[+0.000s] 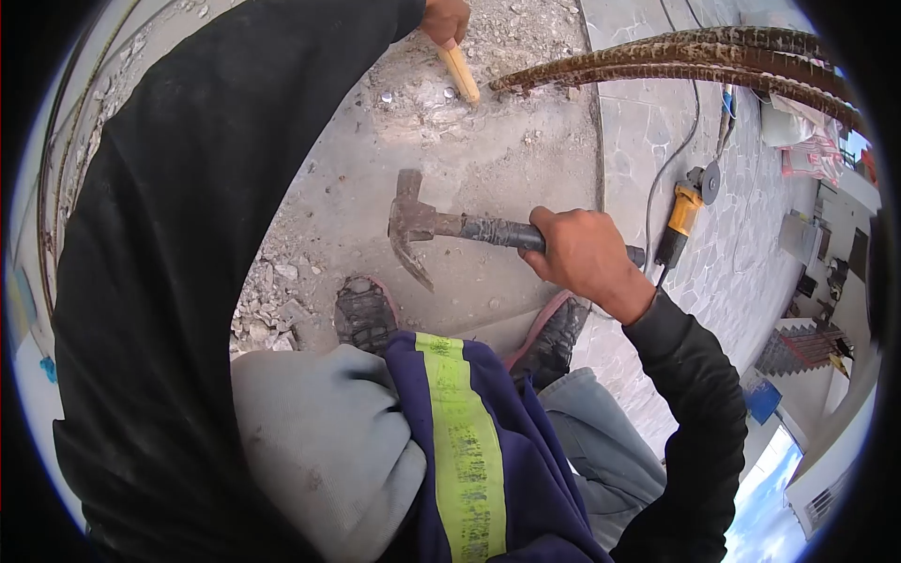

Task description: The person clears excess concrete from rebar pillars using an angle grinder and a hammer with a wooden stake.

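Note:
My right hand point(587, 253) is wrapped round the black grip of a claw hammer point(479, 230). The rusty hammer head points left, above the concrete between my shoes and the rough strip. At the top, my left hand point(445, 21) is closed round the upper end of a yellowish stick-like tool point(459, 73). Its lower end is near the broken concrete point(507, 47), just left of the tips of rusty rebars point(676, 58). The hammer and the yellowish tool are well apart.
An angle grinder point(683, 214) lies on the stone-pattern floor point(727, 244) at the right, with a grey cable point(668, 155) beside it. Rubble point(267, 300) is heaped left of my shoes point(364, 311). A blue container point(762, 401) stands at the far right.

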The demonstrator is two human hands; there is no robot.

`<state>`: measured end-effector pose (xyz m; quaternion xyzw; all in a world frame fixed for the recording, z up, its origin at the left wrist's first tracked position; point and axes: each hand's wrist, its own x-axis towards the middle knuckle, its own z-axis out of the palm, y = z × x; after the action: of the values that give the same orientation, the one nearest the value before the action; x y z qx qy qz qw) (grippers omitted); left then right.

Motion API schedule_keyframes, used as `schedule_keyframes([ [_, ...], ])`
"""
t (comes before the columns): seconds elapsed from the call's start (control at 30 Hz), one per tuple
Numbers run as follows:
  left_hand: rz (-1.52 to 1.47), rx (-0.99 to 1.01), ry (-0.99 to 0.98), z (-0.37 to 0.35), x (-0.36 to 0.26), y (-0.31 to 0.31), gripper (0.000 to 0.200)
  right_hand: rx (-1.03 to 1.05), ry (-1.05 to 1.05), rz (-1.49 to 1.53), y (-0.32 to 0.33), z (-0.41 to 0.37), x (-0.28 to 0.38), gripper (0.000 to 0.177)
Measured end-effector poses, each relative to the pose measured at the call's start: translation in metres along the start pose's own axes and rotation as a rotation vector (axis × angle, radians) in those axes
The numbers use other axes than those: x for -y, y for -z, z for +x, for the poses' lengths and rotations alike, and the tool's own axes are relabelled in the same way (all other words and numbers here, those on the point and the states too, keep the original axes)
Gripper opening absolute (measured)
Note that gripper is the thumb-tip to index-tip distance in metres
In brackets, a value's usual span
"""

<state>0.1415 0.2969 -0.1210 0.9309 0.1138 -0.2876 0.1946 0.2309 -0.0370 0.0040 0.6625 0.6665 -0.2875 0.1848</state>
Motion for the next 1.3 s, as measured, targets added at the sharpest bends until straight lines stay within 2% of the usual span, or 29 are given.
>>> schedule_keyframes([
  [0.07,-0.036,0.019,-0.011,0.011,0.008,0.004,0.045,-0.050,0.044,-0.024,0.000,0.021,-0.006,0.027],
  [0.17,-0.088,0.038,-0.022,0.022,0.016,0.007,0.046,-0.189,-0.088,-0.024,-0.024,0.056,-0.034,0.026],
  [0.23,-0.104,0.043,-0.035,0.026,0.019,0.012,0.047,-0.271,-0.227,0.123,-0.032,0.065,-0.042,0.026],
  [0.33,-0.158,0.027,-0.045,0.027,0.025,0.010,0.048,-0.281,-0.107,0.139,-0.012,0.038,-0.022,0.026],
  [0.4,-0.098,0.069,0.009,0.026,0.007,0.013,0.048,-0.251,-0.119,0.112,-0.007,0.034,-0.019,0.027],
  [0.47,0.030,-0.021,0.065,0.023,-0.002,0.005,0.032,-0.200,-0.129,0.019,-0.016,0.048,-0.037,0.027],
  [0.53,0.017,-0.083,0.067,-0.001,-0.014,0.005,0.035,-0.217,-0.213,0.040,-0.029,0.057,-0.047,0.027],
  [0.6,-0.022,-0.135,0.103,-0.013,-0.015,0.001,0.037,-0.219,-0.105,0.110,-0.025,0.051,-0.031,0.028],
  [0.63,-0.044,-0.150,0.112,-0.018,-0.018,-0.005,0.038,-0.190,-0.032,0.108,-0.028,0.039,-0.023,0.026],
  [0.67,-0.034,-0.140,0.095,-0.024,-0.021,-0.013,0.038,-0.190,-0.048,0.122,-0.024,0.019,-0.012,0.026],
  [0.73,-0.091,-0.194,0.125,-0.037,-0.015,-0.023,0.038,-0.123,0.170,0.006,-0.010,-0.023,-0.001,0.017],
  [0.77,-0.109,-0.164,0.113,-0.041,-0.011,-0.027,0.038,-0.132,0.146,0.013,-0.005,-0.043,-0.001,0.017],
  [0.83,-0.121,-0.127,0.120,-0.054,-0.008,-0.032,0.037,-0.116,0.167,-0.239,-0.001,-0.089,-0.010,0.009],
  [0.87,-0.118,-0.122,0.139,-0.063,-0.010,-0.032,0.037,-0.104,0.159,-0.328,0.003,-0.111,-0.019,0.007],
  [1.03,-0.163,0.025,0.129,-0.095,-0.007,-0.046,0.032,0.065,-0.176,-0.475,0.015,-0.193,-0.084,0.003],
  [1.17,-0.252,-0.080,0.086,-0.124,-0.031,-0.070,0.032,0.009,-0.270,-0.424,0.003,-0.196,-0.109,0.008],
  [1.23,-0.397,-0.192,-0.025,-0.128,-0.046,-0.082,0.032,-0.276,-0.244,-0.192,-0.010,-0.187,-0.097,0.016],
  [1.3,-0.382,-0.227,-0.035,-0.125,-0.055,-0.091,0.033,-0.377,-0.172,0.040,-0.032,-0.167,-0.087,0.020],
])
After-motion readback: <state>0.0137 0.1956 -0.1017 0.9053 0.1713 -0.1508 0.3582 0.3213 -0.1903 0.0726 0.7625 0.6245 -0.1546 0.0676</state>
